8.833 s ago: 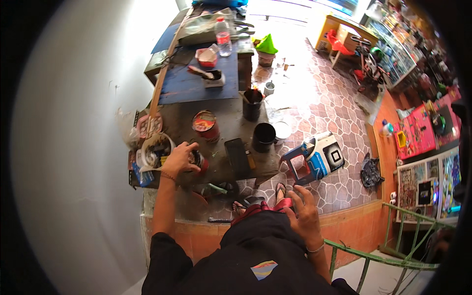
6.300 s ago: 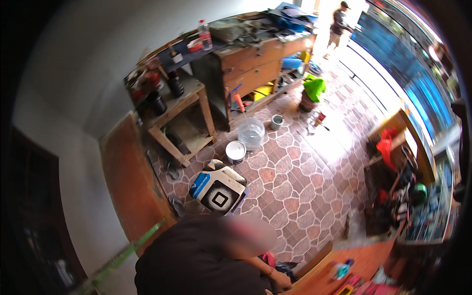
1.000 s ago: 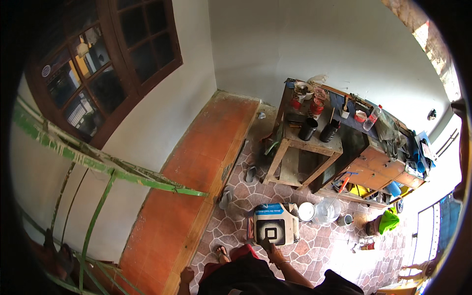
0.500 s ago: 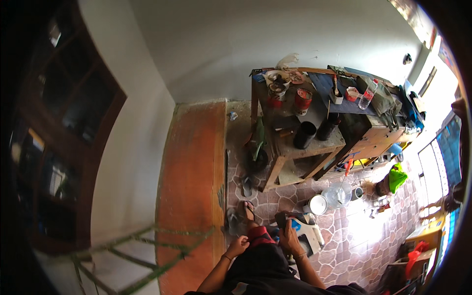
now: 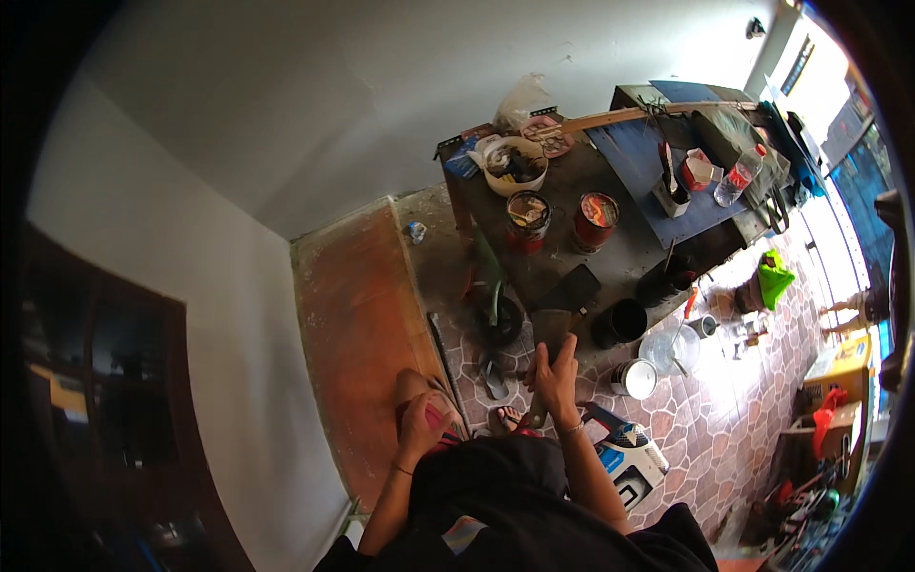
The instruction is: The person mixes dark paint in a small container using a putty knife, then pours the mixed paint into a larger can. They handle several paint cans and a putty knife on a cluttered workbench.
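My right hand (image 5: 556, 386) grips a flat tool with a broad, dark rectangular blade (image 5: 551, 329); its narrower end (image 5: 536, 412) shows below the fingers. The blade overlaps the near edge of the wooden workbench (image 5: 615, 272) in view; I cannot tell whether they touch. Curled fingers close my left hand (image 5: 416, 429) over my raised left leg. Something pinkish (image 5: 435, 417) shows at these fingers, too unclear to name. Near the blade on the bench are a dark flat piece (image 5: 569, 289) and a black cylindrical container (image 5: 620, 324).
Two open paint cans, one dark-topped (image 5: 527, 217) and one red (image 5: 596, 221), stand on the bench beside a white bowl (image 5: 515, 167). A plastic bottle (image 5: 741, 177) stands farther right. On the stone-patterned floor are a white-topped can (image 5: 635, 378) and a clear tub (image 5: 670, 350). An orange-brown ledge (image 5: 357, 324) runs along the left.
The view has turned and come nearer the bench. My right hand has moved forward with the flat tool. My left leg is now raised by the ledge, with my left hand over it.
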Demonstrator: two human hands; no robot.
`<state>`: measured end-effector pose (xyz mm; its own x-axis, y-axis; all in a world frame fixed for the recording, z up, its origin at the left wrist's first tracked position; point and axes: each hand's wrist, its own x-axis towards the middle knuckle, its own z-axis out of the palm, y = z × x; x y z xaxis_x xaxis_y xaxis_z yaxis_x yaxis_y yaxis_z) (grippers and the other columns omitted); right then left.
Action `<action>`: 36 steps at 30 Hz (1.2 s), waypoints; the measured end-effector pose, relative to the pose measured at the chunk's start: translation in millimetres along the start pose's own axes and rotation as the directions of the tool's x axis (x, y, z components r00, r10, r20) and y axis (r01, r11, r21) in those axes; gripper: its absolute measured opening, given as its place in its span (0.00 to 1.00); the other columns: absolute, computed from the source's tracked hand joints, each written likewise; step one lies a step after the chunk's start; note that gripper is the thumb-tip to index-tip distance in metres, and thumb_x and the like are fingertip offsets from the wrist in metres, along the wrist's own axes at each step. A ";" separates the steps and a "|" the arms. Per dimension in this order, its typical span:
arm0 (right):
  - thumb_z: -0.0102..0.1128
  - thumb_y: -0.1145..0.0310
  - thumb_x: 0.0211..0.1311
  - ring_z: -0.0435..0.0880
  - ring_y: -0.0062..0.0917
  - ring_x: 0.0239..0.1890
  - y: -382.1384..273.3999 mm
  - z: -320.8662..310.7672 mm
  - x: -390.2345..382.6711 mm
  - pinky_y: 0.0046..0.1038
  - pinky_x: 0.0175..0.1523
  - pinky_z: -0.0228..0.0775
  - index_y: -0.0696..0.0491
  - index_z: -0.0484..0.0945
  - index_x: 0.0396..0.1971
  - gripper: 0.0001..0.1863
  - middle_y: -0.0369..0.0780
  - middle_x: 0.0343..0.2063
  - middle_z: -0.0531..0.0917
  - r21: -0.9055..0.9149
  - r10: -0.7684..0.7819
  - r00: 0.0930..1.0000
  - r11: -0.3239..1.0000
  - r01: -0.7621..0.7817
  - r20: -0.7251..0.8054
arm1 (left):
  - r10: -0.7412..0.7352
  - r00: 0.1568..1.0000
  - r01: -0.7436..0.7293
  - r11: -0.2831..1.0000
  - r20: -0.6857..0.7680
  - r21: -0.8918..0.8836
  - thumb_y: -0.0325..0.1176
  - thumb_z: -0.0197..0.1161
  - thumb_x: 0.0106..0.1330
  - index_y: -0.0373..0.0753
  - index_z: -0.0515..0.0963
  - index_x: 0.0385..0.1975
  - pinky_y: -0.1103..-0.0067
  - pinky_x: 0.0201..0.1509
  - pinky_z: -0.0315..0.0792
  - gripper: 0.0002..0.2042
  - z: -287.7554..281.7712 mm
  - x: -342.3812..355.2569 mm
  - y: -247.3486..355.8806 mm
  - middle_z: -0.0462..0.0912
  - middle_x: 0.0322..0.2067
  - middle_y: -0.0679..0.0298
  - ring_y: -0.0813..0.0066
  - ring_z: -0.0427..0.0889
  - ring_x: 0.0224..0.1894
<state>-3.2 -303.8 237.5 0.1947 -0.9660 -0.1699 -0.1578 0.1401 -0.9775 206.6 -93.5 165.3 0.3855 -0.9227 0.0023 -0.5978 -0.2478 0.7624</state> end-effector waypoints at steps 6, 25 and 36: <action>0.56 0.69 0.76 0.82 0.26 0.14 -21.9 62.4 74.8 0.29 0.17 0.73 0.58 0.61 0.56 0.18 0.40 0.16 0.80 0.008 0.055 0.955 0.998 -0.055 -0.292 | 0.227 0.966 -0.231 0.973 0.126 0.022 0.42 0.78 0.60 0.37 0.76 0.57 0.63 0.57 0.77 0.28 -63.8 156.9 -7.0 0.81 0.53 0.50 0.52 0.84 0.52; 0.51 0.68 0.79 0.78 0.24 0.12 -83.9 173.4 131.9 0.25 0.12 0.70 0.55 0.57 0.59 0.18 0.40 0.24 0.78 0.243 0.265 0.691 0.961 -0.132 -0.672 | 0.705 0.418 -0.823 0.561 0.572 -0.091 0.46 0.85 0.40 0.48 0.53 0.78 0.56 0.78 0.54 0.61 -60.9 499.2 94.2 0.54 0.76 0.50 0.43 0.53 0.79; 0.49 0.69 0.79 0.80 0.24 0.12 -60.2 152.9 144.4 0.25 0.13 0.71 0.55 0.56 0.59 0.18 0.40 0.24 0.78 0.433 0.420 0.646 0.889 -0.150 -0.637 | 0.619 0.397 -0.478 0.770 0.677 -0.423 0.38 0.87 0.39 0.40 0.46 0.78 0.64 0.77 0.62 0.66 48.5 532.8 85.4 0.63 0.72 0.47 0.48 0.66 0.73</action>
<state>182.5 -418.4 252.7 -0.5575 -0.7039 -0.4402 0.2493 0.3639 -0.8975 326.8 -620.6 200.3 -0.6930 -0.7201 0.0348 -0.3467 0.3753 0.8596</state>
